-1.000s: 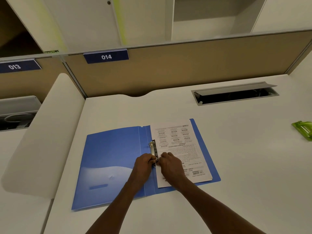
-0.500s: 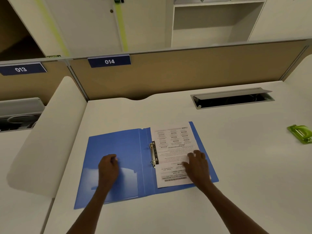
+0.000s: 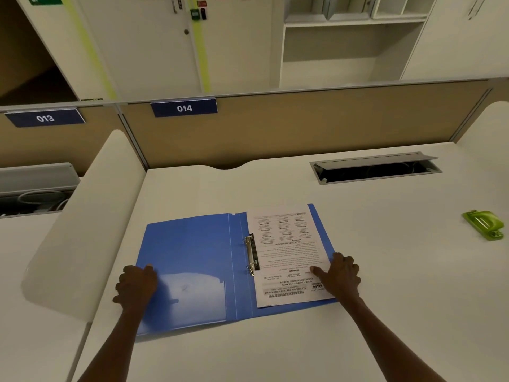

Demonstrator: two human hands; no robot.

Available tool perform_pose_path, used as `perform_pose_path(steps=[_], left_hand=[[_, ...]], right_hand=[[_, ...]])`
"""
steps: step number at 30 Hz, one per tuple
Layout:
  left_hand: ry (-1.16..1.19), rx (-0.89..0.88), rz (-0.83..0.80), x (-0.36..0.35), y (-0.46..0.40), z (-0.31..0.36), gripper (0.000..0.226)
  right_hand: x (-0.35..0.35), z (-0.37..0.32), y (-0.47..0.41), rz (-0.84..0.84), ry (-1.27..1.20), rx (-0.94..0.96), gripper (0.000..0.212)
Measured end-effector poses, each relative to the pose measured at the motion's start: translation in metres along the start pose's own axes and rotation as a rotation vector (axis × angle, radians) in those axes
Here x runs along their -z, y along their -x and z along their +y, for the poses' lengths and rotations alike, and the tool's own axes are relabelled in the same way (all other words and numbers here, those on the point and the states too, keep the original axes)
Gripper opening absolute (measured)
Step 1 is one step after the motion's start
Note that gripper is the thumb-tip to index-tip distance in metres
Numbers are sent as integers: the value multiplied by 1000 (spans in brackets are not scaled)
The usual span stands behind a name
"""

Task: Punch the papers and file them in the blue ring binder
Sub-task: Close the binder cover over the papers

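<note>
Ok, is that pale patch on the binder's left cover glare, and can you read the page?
Head view: likely glare on the binder cover, by the left hand; head view: the page is sharp but upside down, only bold headings readable; head view: the wide lens bows the partition, and the light is dim.

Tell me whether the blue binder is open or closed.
Open: the blue ring binder lies spread flat, its metal rings and the papers exposed. The left hand holds its left cover's edge.

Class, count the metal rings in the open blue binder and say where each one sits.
2. The upper ring sits at the far end of the clip bar; the lower ring at the near end. None looks hidden.
</note>
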State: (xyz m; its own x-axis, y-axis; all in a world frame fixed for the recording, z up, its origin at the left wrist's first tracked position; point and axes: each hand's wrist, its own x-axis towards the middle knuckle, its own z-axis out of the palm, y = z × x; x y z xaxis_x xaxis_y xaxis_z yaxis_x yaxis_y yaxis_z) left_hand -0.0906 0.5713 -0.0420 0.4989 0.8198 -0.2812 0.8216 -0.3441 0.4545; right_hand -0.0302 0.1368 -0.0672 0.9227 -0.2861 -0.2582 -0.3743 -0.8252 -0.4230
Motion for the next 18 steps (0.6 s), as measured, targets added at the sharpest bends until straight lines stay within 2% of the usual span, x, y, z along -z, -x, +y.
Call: perform_pose_path(steps=[5,9,12,15,18], left_hand=[[83,-52,74,31,11,16,47],[63,-153,94,66,29,41,57],[38,-248,61,92,47,64,72],[111,-344,6,114,70,87,84],[232,-408,-89,128,94,113,83]], right_hand=[[9,2,-12,-66,-128,-91,70],[10,2,-12,-80,-171,-126,62],[12,1,-10,-76,-193,-141,57],[12,1,-11,-79,-209,-148,54],[11,1,-13,-89,-236,-153,51]])
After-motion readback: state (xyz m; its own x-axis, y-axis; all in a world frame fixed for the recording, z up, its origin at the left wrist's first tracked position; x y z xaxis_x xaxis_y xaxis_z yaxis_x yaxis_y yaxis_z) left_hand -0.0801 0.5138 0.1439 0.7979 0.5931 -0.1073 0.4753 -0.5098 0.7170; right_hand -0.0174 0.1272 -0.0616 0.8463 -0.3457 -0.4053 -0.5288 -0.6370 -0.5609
